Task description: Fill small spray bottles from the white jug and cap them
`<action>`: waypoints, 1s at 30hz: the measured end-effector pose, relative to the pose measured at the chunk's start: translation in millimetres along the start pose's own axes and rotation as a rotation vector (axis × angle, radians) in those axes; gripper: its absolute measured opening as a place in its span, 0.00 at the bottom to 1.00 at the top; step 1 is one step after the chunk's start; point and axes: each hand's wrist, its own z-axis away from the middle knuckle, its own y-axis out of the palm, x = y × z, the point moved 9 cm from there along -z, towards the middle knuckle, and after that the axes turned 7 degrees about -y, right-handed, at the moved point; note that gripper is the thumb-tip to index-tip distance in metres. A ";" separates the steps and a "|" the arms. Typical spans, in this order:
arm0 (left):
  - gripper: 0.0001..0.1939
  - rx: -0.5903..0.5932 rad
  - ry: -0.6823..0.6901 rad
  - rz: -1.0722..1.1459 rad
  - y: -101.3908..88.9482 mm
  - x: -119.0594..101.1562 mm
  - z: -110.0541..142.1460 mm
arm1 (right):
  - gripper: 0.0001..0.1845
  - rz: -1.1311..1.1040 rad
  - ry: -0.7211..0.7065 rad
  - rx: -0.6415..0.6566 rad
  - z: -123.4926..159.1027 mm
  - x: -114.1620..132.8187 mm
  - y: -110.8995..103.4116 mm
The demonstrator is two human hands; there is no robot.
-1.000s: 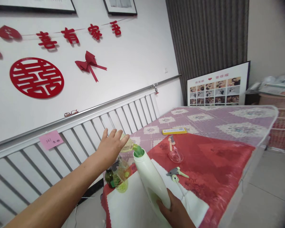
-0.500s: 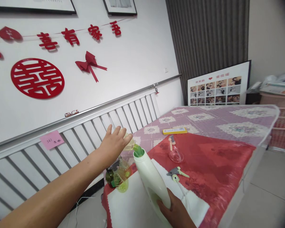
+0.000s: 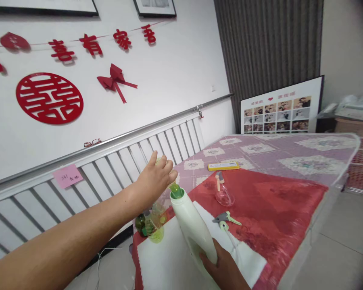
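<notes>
My left hand (image 3: 159,177) is closed around a translucent yellow-green bottle, mostly hidden behind the fingers. The bottle's tipped neck (image 3: 174,187) reaches into the open mouth of a large pale green bottle (image 3: 192,225). Lower down, my right hand (image 3: 224,264) grips that pale green bottle, which leans up toward the left. A grey and light green spray head (image 3: 226,218) with a tube lies on the white cloth (image 3: 160,262) to the right. Beyond it is a clear pinkish spray bottle (image 3: 224,197) with a grey and peach trigger.
Clear yellowish and dark green bottles (image 3: 154,231) stand at the table's left edge. A yellow flat box (image 3: 224,166) lies behind the red cloth (image 3: 278,209). A white radiator (image 3: 124,171) runs along the left wall, and baskets (image 3: 361,161) stand at right.
My left hand's fingers have curled round the yellow-green bottle, and the hand has shifted slightly right and down. My right hand and the pale green bottle stay nearly in place.
</notes>
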 end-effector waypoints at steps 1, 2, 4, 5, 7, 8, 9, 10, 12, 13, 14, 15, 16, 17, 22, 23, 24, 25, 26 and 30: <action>0.37 -0.011 0.006 -0.015 0.0 -0.4 0.4 | 0.18 -0.005 -0.004 0.004 0.0 -0.1 0.4; 0.37 -0.017 0.008 -0.025 0.7 0.1 1.2 | 0.18 -0.007 -0.005 0.009 0.0 -0.1 0.8; 0.40 -0.018 -0.012 -0.022 4.1 4.2 3.9 | 0.18 0.001 -0.005 0.023 0.2 -0.1 2.0; 0.41 -0.016 -0.034 -0.005 7.1 7.4 5.8 | 0.17 0.013 -0.003 0.028 0.3 0.0 2.4; 0.43 -0.008 -0.094 0.063 15.8 15.3 11.5 | 0.15 0.032 0.001 0.027 0.7 0.4 2.2; 0.42 -0.004 -0.127 0.111 21.6 19.1 15.4 | 0.15 0.038 0.002 0.026 1.0 0.8 2.0; 0.42 -0.002 -0.164 0.165 28.4 22.9 20.0 | 0.15 0.040 0.003 0.028 1.3 1.3 2.2; 0.42 0.000 -0.201 0.222 36.0 26.4 25.5 | 0.14 0.039 0.005 0.031 1.6 1.7 2.5; 0.41 0.008 -0.285 0.350 54.1 32.3 39.0 | 0.14 0.036 0.009 0.038 2.3 2.6 3.1; 0.40 0.006 -0.340 0.424 64.0 35.4 47.4 | 0.14 0.038 0.010 0.038 2.6 3.2 3.0; 0.39 -0.006 -0.400 0.494 73.8 37.8 56.9 | 0.14 0.041 0.010 0.036 2.9 3.8 2.7; 0.38 -0.029 -0.456 0.563 83.2 38.7 67.2 | 0.15 0.045 0.008 0.034 3.1 4.6 2.4; 0.38 -0.057 -0.497 0.642 92.4 36.7 78.0 | 0.15 0.050 0.006 0.029 3.3 5.4 1.9; 0.38 -0.092 -0.536 0.735 101.5 32.6 89.4 | 0.15 0.052 0.002 0.024 3.4 6.1 1.4; 0.42 -0.189 -0.864 1.297 162.8 -23.2 151.8 | 0.18 0.016 -0.002 -0.001 3.3 5.3 0.9; 0.42 -0.166 -0.960 1.402 178.3 -42.4 163.8 | 0.19 0.010 0.002 -0.006 3.3 5.0 1.2; 0.42 -0.155 -1.059 1.506 192.5 -62.4 175.4 | 0.19 0.009 0.008 -0.010 3.3 5.2 1.4; 0.43 -0.140 -1.137 1.615 205.2 -83.8 184.8 | 0.19 0.013 0.016 -0.015 3.6 6.0 1.4; 0.43 -0.125 -1.180 1.724 215.5 -105.1 191.1 | 0.19 0.020 0.029 -0.019 4.3 7.0 0.9; 0.45 -0.053 -1.214 1.876 241.0 -163.5 204.7 | 0.16 0.037 0.089 0.026 10.2 9.3 -5.7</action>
